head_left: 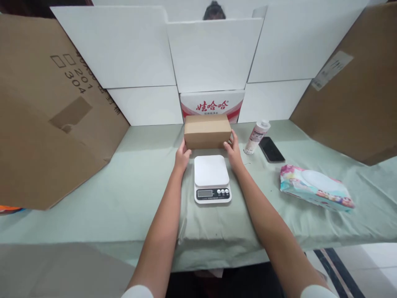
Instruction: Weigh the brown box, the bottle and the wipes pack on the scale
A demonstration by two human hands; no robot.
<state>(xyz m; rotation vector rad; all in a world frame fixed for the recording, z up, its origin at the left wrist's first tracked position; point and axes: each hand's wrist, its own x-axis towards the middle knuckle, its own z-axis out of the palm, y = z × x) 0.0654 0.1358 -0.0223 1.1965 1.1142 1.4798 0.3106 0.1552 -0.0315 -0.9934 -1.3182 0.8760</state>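
Note:
A plain brown cardboard box [207, 132] is held between my two hands, just beyond the scale. My left hand [182, 155] grips its near left corner, thumb at the front. At the right end, my right hand [233, 148] clasps it with the thumb on the front face and fingers along the side. Whether the box rests on the cloth or is slightly raised, I cannot tell. Between my forearms lies a white digital kitchen scale [211, 176] with a bare platform. Its small display and buttons face me.
Right of the box stand a white and pink bottle [257, 136], a dark phone [271, 150] and a soft pack of tissues [316, 187]. A white and red carton [212, 102] sits behind. White panels [214, 54] and large cardboard sheets [40, 116] enclose the green-clothed table [149, 165].

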